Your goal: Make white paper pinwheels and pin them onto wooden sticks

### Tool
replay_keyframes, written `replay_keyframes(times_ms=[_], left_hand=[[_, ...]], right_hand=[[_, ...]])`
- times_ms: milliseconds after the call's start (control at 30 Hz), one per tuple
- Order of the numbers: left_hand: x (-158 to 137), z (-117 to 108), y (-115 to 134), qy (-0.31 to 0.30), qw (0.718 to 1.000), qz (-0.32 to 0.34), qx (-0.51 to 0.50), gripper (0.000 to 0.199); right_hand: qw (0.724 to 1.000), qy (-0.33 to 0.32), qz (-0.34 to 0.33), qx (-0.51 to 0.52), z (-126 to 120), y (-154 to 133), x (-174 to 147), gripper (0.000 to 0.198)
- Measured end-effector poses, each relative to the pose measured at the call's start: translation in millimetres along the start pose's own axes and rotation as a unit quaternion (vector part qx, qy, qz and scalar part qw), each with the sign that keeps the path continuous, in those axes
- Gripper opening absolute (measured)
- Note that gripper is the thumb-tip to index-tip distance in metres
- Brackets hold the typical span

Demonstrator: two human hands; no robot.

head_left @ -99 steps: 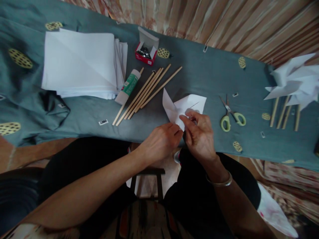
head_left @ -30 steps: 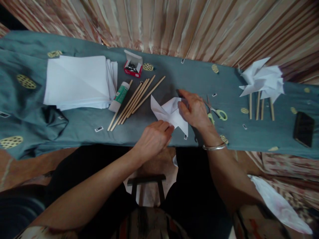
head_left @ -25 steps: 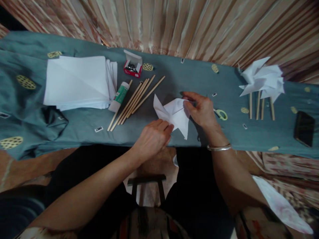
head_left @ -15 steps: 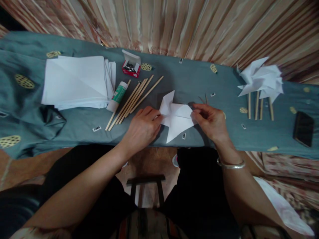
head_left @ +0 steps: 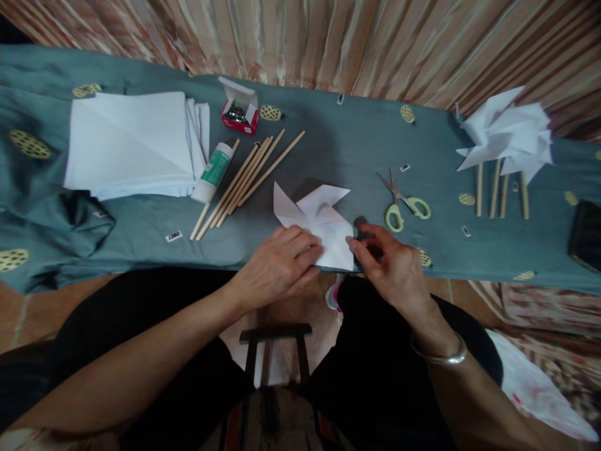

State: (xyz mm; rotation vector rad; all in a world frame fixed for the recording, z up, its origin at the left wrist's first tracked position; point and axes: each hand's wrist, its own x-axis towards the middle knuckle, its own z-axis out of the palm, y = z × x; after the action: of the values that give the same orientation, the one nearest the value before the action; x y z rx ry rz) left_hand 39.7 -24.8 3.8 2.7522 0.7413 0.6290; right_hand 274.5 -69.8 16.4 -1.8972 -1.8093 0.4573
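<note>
- On the cloth-covered surface [head_left: 361, 147], near the edge closest to the person, a folded white paper [head_left: 312, 216] with pointed vanes is set between the two hands
- The lower left part of the paper is covered by the fingers of the left hand [head_left: 282, 263]; whether it is pinched there cannot be told
- The right edge of the paper is met by the thumb of the right hand [head_left: 392, 260], the index finger being bent just beyond it; whether the edge is gripped cannot be told
- The hands are kept apart from each other, and a silver bracelet [head_left: 457, 356] is worn on the right wrist
- Green-handled scissors [head_left: 397, 195] are laid with blades parted, beyond the right hand
- Several wooden sticks [head_left: 272, 168] are laid slantwise left of the paper, the leftmost one partly covered by a green and white tube [head_left: 215, 172]
- A stack of white sheets [head_left: 129, 141] is placed farther left, near an open red box [head_left: 239, 125] filled with shiny pieces
- White pinwheels [head_left: 509, 134] on sticks are gathered at the far right
</note>
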Motion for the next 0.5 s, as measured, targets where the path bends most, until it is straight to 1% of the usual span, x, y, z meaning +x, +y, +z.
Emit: replay_keyframes(times_ms=[67,100,133,200,267,333,500], left_hand=[[0.3,4.8,4.4,-0.028,1.0,-0.009,0.004,0.023],[0.4,6.4,5.1,-0.034,0.999,-0.013,0.007,0.022],[0.4,7.3,5.1,-0.037,0.999,-0.016,0.01,0.021],[0.4,7.5,4.2,-0.039,0.999,-0.019,0.011,0.019],[0.4,6.5,3.6,-0.038,0.999,-0.019,0.011,0.019],[0.3,5.6,3.9,-0.034,0.999,-0.014,0.014,0.02],[-1.6,5.6,5.8,-0.016,0.999,0.01,0.028,0.018]], right_hand=[[0.996,0.043,-0.075,-0.033,-2.6,-3.5,-0.7,0.025],[0.992,0.05,-0.11,-0.037,-3.8,-5.2,-1.2,0.022],[0.989,0.044,-0.138,-0.034,-4.8,-6.6,-1.8,0.021],[0.985,0.01,-0.171,-0.016,-5.5,-7.9,-3.4,0.023],[0.983,-0.026,-0.179,0.003,-4.9,-7.1,-5.2,0.026],[0.984,-0.053,-0.17,0.023,-3.7,-4.5,-6.7,0.028],[0.983,-0.111,-0.108,0.098,-5.8,1.7,-6.3,0.032]])
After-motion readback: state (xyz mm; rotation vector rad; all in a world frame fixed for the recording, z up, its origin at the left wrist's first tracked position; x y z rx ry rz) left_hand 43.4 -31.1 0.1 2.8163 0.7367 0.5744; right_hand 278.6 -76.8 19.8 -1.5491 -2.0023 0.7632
